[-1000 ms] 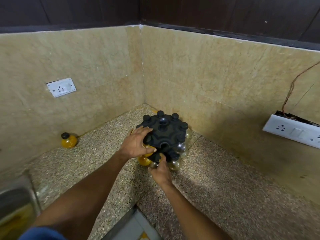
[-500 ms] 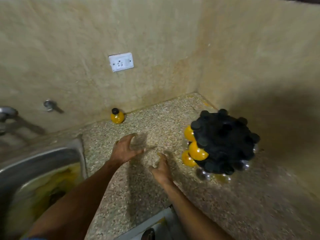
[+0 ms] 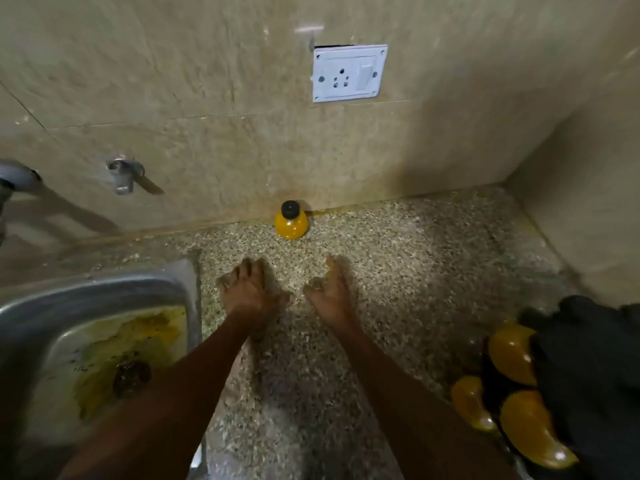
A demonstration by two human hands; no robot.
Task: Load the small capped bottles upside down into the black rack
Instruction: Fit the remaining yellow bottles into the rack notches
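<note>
1. A person's 2 bare hands are hovering over a speckled stone counter (image 3: 398, 271), with both forearms entering from the bottom of the view. The left hand (image 3: 247, 294) is open, palm down, fingers spread, gripping nothing. The right hand (image 3: 329, 294) is also open, fingers loosely curled, gripping nothing.

2. 1 small bottle (image 3: 291, 221) with yellow contents and a black cap is standing upright, cap up, at the back of the counter, just beside the beige wall (image 3: 207, 98). It is sitting ahead of both hands, roughly between them and apart from them.

3. The black rack (image 3: 588, 375) is sitting at the right edge of the view, partly cut off, with several yellow bottles already hanging below it. It is well apart from the loose bottle.

4. Risk: the bottle is round and looking smooth, so a loose grip is likely letting it slip or roll along the counter.

5. Risk: a steel sink (image 3: 104, 299) with yellow stains is lying to the left of the hands. A bottle knocked leftward is probably ending up in it.

6. Risk: the bottle is standing cap up, and the task is asking for cap down. Skipping the flip is likely meaning a wrong fit in the rack.

7. Risk: the view is blurring with motion, so I cannot tell which rack slots are free. Pushing into a filled slot could be dislodging a loaded bottle.

8. A white wall socket (image 3: 348, 72) is sitting above the bottle, and a metal tap fitting (image 3: 123, 173) is sticking out over the sink.
</note>
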